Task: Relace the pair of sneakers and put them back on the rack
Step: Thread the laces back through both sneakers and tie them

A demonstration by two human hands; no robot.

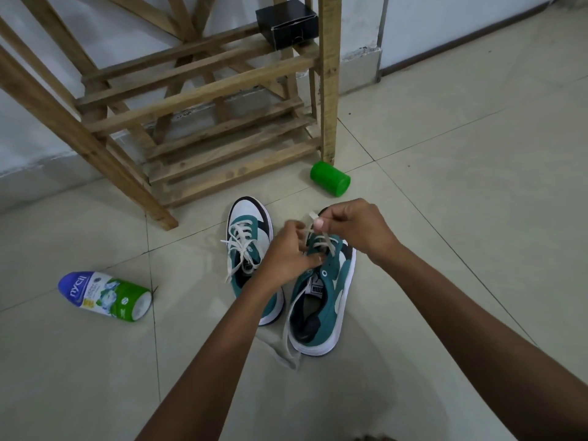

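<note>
Two teal, white and black sneakers stand side by side on the tiled floor. The left sneaker [249, 246] is laced and tied with a white bow. The right sneaker [324, 300] is laced only near the toe. Its cream lace [291, 338] trails loose down the left side onto the floor. My right hand [353, 232] pinches a lace end above the toe eyelets. My left hand [286, 253] holds the shoe's upper by the eyelets, fingers curled on the lace there. The wooden rack [203, 100] stands just behind the shoes.
A blue, white and green powder bottle [105, 296] lies on its side to the left. A green plastic jar [331, 179] lies by the rack's right leg. A black box [286, 22] sits on an upper rack shelf. White walls rise behind.
</note>
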